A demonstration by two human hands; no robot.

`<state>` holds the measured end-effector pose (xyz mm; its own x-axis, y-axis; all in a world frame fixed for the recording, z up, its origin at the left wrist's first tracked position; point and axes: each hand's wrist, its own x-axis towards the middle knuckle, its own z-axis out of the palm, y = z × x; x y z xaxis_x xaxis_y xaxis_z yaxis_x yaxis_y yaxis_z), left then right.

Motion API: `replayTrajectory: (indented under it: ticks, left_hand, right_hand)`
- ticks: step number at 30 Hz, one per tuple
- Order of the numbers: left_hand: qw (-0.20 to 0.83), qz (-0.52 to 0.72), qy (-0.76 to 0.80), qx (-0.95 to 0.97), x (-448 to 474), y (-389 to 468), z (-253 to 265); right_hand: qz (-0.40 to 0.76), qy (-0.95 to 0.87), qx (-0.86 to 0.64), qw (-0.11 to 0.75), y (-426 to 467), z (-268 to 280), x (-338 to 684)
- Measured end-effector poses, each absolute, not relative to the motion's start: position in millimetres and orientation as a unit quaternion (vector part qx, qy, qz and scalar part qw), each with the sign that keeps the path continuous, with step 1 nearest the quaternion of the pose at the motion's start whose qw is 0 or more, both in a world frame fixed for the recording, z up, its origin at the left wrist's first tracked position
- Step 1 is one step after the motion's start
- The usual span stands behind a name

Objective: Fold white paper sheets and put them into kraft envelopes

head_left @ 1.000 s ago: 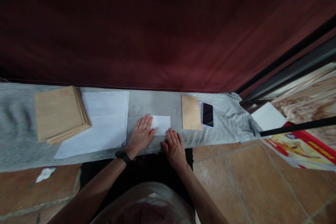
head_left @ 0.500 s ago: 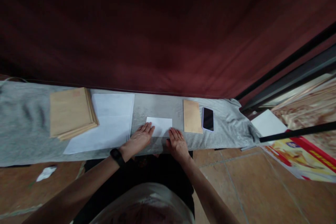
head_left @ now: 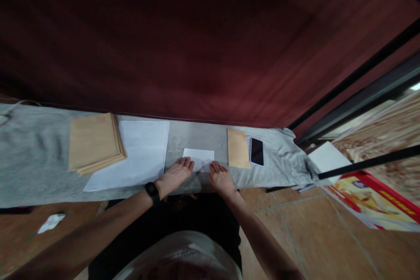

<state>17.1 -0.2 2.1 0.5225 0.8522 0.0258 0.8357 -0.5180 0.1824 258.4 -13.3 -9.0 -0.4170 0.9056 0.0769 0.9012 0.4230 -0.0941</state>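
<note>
While the small paper [head_left: 201, 157] is touched by left hand [head_left: 177, 174] and right hand [head_left: 223, 180], neither finger grip nor lettering [head_left: 398, 201] on the carton [head_left: 367, 199] rightward can be discerned.

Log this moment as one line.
left hand: at white paper, left side | right hand: at its right side | brown envelope, phone: right of paper

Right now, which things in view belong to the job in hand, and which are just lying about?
In use:
small white paper, left hand and right hand at its near corners

Probably also part of it:
large white paper
stack of brown envelopes, partly on the large paper
single brown envelope

Likely just lying about:
phone, beside the single envelope
white scrap, lower left
</note>
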Motion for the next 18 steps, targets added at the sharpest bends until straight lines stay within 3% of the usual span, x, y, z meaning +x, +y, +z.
replayTrajectory:
  ticks: [8, 13, 15, 18]
  left_hand:
    - [0.071, 0.105, 0.463, 0.877, 21.7, 0.8, 50.3]
    - [0.079, 0.309, 0.543, 0.777, 23.6, 9.6, 75.7]
    - [0.179, 0.418, 0.623, 0.637, 23.9, 12.3, 71.5]
    - [0.467, 0.453, 0.604, 0.46, 29.7, 7.2, 51.4]
  right_hand:
    - [0.039, -0.838, -0.528, 0.133, -14.2, 21.1, 239.9]
    - [0.246, -0.685, -0.588, 0.353, -2.3, 36.3, 218.8]
    - [0.305, -0.623, -0.585, 0.42, 3.1, 33.9, 210.6]
    - [0.412, -0.527, -0.546, 0.504, 6.5, 24.1, 197.6]
